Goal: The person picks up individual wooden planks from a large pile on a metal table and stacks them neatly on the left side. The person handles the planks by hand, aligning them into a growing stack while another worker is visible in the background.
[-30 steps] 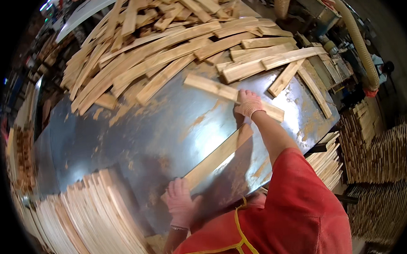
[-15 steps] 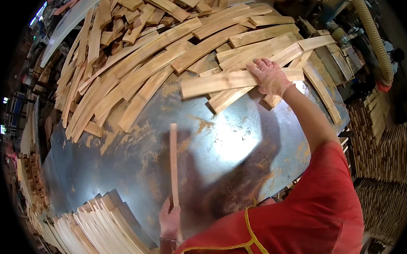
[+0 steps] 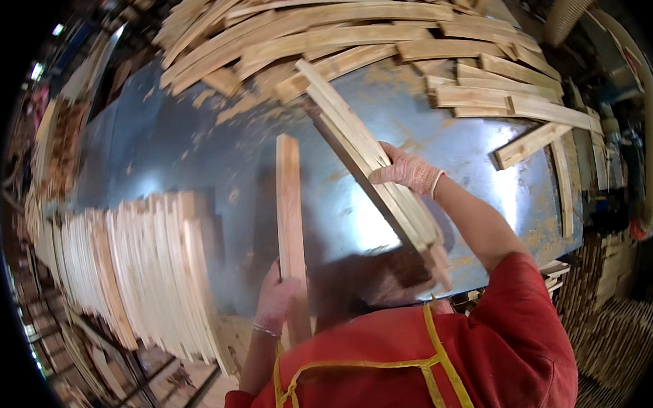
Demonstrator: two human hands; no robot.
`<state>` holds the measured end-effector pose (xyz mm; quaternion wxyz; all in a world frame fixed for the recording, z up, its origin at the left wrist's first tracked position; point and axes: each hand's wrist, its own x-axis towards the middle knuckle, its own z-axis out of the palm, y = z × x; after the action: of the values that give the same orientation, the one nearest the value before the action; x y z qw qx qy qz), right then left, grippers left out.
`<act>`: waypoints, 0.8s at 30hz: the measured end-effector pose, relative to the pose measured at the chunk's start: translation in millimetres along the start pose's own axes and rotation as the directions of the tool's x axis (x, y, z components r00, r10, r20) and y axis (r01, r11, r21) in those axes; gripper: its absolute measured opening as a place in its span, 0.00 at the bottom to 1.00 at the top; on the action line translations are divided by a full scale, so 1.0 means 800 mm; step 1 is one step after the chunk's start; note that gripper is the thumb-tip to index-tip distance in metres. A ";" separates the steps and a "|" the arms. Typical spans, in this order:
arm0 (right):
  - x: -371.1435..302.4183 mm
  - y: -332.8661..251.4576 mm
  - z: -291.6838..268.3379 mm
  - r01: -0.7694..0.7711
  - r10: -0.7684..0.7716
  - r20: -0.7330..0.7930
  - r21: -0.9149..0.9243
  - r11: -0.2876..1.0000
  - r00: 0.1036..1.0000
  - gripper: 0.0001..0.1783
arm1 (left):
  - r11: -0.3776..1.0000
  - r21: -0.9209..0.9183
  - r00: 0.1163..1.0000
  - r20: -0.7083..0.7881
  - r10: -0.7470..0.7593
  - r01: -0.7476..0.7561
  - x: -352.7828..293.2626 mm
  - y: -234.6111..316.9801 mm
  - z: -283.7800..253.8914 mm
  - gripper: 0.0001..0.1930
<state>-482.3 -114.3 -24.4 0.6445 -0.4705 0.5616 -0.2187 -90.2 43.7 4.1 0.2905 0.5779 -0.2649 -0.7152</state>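
My left hand (image 3: 278, 299), in a pale pinkish glove, is closed around the lower part of a wooden slat (image 3: 290, 213), whose far end points away from me. My right hand (image 3: 410, 171), gloved alike, grips a small bundle of wooden slats (image 3: 353, 143) over the metal tabletop (image 3: 235, 150). Its thumb lies across the top and the other fingers are partly hidden. This bundle slants from far left to near right, apart from the left hand's slat. Beyond both hands lies a loose pile of slats (image 3: 347, 37).
At the left, a tight row of pale slats (image 3: 149, 280) stands along the table's edge. Sawdust (image 3: 236, 109) is scattered over the metal. A ribbed hose (image 3: 651, 128) hangs at the far right, above stacked wood (image 3: 607, 281). More wood (image 3: 73, 154) is stacked at the far left.
My right hand has left the pile and come nearer and to the left, now with a bundle of slats in its grip. My left hand's slat has turned its broad face up. The view has shifted.
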 end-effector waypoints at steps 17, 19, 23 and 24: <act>0.046 -0.048 0.376 -0.185 0.230 0.074 0.839 0.511 0.970 0.27 | 0.706 0.707 0.981 -0.155 0.113 0.030 -0.059 0.033 -0.120 0.48; 0.065 0.002 0.365 -0.291 0.155 0.254 0.905 0.310 0.955 0.25 | 0.747 0.664 0.962 -0.222 0.157 0.032 -0.012 -0.012 -0.144 0.46; 0.159 0.201 0.277 -0.584 -0.344 0.585 0.285 -0.760 0.734 0.26 | 0.717 0.692 0.955 -0.155 0.253 -0.078 0.029 -0.027 -0.149 0.42; 0.144 0.163 0.293 -0.525 -0.173 0.549 0.588 -0.616 0.818 0.25 | 0.709 0.704 0.941 -0.217 0.261 -0.034 0.017 -0.029 -0.159 0.40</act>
<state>-265.1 -63.2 -212.6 0.8225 0.4601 0.0053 -0.3342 30.0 44.6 -46.4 0.1477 0.7226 -0.5107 -0.4418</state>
